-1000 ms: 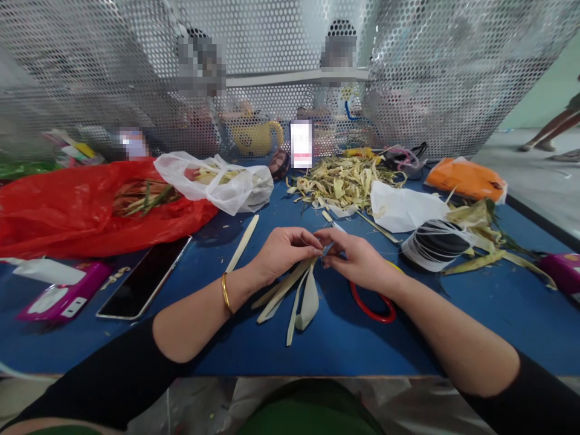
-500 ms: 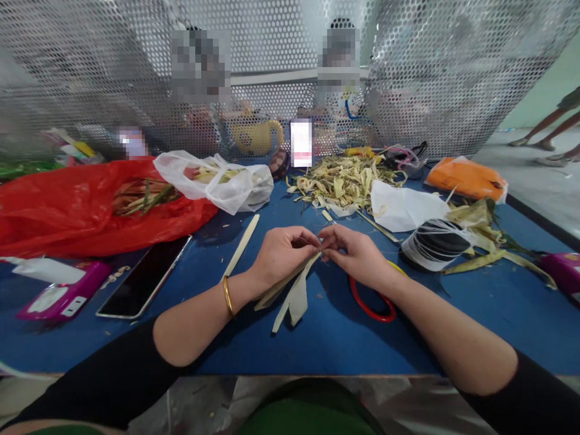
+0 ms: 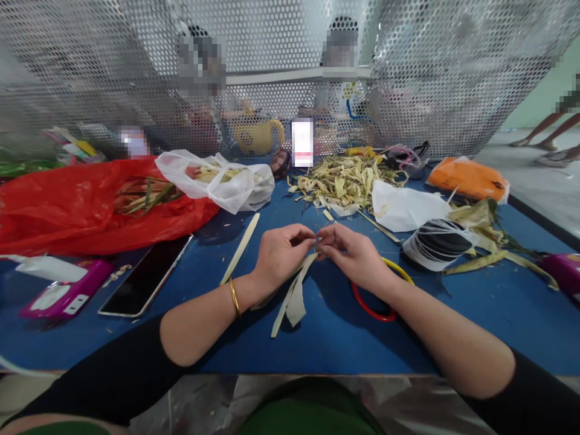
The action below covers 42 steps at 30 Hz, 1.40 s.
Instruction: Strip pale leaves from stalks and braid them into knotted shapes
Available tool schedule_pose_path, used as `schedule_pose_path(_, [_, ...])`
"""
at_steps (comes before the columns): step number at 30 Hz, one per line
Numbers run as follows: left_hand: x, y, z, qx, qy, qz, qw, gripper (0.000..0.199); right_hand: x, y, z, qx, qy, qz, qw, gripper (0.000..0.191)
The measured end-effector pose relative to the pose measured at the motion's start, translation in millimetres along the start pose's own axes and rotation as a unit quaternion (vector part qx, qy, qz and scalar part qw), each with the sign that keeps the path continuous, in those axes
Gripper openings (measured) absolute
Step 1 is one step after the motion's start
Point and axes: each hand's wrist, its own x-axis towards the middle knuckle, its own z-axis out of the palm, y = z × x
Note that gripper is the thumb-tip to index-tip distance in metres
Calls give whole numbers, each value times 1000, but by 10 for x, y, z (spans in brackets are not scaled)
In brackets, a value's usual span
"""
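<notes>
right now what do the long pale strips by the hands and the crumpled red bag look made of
Long pale strips: probably dried leaf or husk, matte, uneven in width.
Crumpled red bag: likely thin plastic, glossy, creased with highlights.

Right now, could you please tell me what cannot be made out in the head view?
All in the head view:
Anything pinched by the left hand and right hand: too small, covered by fingers.
Red loop, far side: behind the right wrist.
Far-right purple packet: cut off by the picture edge.
</notes>
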Motion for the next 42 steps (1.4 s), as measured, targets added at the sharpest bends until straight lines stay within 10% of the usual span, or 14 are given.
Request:
schedule_pose_path(12, [-11, 48, 6, 2, 12, 44, 999, 8, 42, 41, -17, 38, -4, 66, 997, 14])
schedule_pose_path(28, [118, -87, -19, 68, -41, -70, 994, 20, 37, -65, -89, 166, 70, 71, 981, 10])
schedule_pose_path(33, [138, -119, -13, 99, -62, -70, 991, 19, 6, -124, -77, 253, -15, 59, 965, 14])
schedule_pose_path(37, [130, -89, 13, -71, -40, -124, 989, 21, 17, -112, -61, 241, -18, 65, 968, 15])
schedule_pose_path(42, [119, -49, 44, -394, -101, -226, 885, 20, 36, -73, -57, 204, 11, 50, 978, 19])
